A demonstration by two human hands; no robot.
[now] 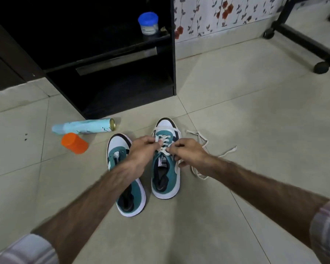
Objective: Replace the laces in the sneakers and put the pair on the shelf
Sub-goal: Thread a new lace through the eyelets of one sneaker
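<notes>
Two teal and white sneakers are set side by side on the tiled floor (pixel 236 103), toes pointed toward a black shelf unit (pixel 111 60) that stands against the flowered wall (pixel 227 14). The right sneaker (pixel 165 174) is threaded with a cream lace (pixel 163 144) across its eyelets, while the left sneaker (pixel 131 195) is seen with bare eyelets and an open tongue. The left hand (pixel 143 149) is held over the gap between the two sneakers, its fingers curled and pinched on the lace at the left side of the right sneaker's eyelet row. The right hand (pixel 189 151) is curled on the lace at the opposite side of the same row, so both hands are clamped on that lace, close together but not touching. A loose lace (pixel 200 141) is spread in loops on the floor just beside the right sneaker, partly hidden under the right forearm. Near the shelf unit's front lower edge, a pale blue spray can (pixel 84 127) is laid on its side, and an orange cap (pixel 74 143) is tipped over just beside it. A small jar with a blue lid (pixel 148 22) is placed at the right end of a shelf inside the unit. Plaid sleeves are rolled up on both arms.
</notes>
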